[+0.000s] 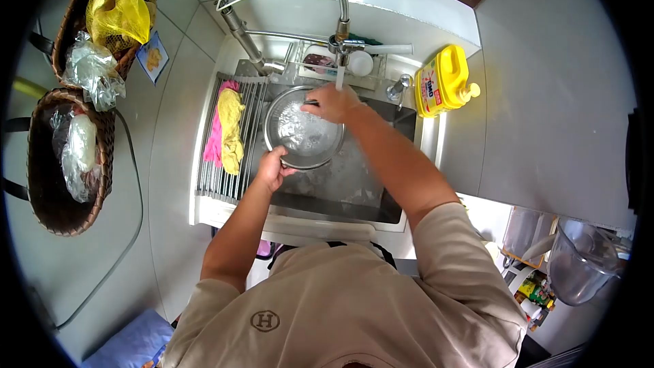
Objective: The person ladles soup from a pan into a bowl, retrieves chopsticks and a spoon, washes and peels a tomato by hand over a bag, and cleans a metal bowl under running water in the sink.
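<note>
A round metal bowl (304, 159) with a wide rim is held over the sink (368, 208), with water and bubbles inside. My left hand (274, 169) grips its near-left rim, thumb on top. Above the bowl's far right side, my right hand (332, 103) has its fingers closed around something small and dark; I cannot make out what it is. Water runs from the faucet (341, 44) down onto or just beside my right hand.
Left of the bowl, a roll-up rack (254, 129) carries a yellow cloth (231, 129) and a pink cloth (215, 138). A yellow jug (443, 82) stands at right. Two wicker baskets (42, 211) with bagged items sit far left. Behind the bowl is a caddy (371, 82).
</note>
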The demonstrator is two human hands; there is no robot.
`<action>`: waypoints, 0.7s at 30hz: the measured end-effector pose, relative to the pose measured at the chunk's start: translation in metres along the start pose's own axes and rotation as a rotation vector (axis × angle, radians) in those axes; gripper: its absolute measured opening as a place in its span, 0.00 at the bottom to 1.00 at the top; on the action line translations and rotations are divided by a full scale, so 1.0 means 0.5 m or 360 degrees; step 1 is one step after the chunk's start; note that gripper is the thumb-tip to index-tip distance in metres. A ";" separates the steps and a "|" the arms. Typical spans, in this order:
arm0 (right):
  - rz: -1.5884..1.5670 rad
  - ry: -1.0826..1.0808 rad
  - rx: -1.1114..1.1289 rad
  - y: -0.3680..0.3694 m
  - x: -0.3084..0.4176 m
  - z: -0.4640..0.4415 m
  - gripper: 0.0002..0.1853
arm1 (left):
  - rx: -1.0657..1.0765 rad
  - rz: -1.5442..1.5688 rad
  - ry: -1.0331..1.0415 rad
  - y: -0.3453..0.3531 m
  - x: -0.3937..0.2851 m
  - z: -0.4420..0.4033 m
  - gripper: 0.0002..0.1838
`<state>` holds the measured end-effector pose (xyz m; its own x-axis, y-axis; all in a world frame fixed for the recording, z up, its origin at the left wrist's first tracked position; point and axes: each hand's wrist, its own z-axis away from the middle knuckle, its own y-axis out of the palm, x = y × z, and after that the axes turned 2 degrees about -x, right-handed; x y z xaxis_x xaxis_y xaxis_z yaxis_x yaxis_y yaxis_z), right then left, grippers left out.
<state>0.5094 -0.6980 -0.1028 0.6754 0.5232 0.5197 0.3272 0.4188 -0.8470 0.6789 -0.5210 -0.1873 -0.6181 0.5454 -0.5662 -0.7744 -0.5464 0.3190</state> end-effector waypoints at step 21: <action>-0.1110 0.0971 -0.0308 0.075 -0.103 0.163 0.20 | 0.0112 -0.0280 0.0029 0.078 -0.067 0.048 0.28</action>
<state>0.4331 -0.6489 -0.1524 0.4971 -0.3001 0.8141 0.8546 0.3319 -0.3995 0.6664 -0.5453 -0.1375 -0.4701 0.6165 -0.6316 -0.8783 -0.3974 0.2658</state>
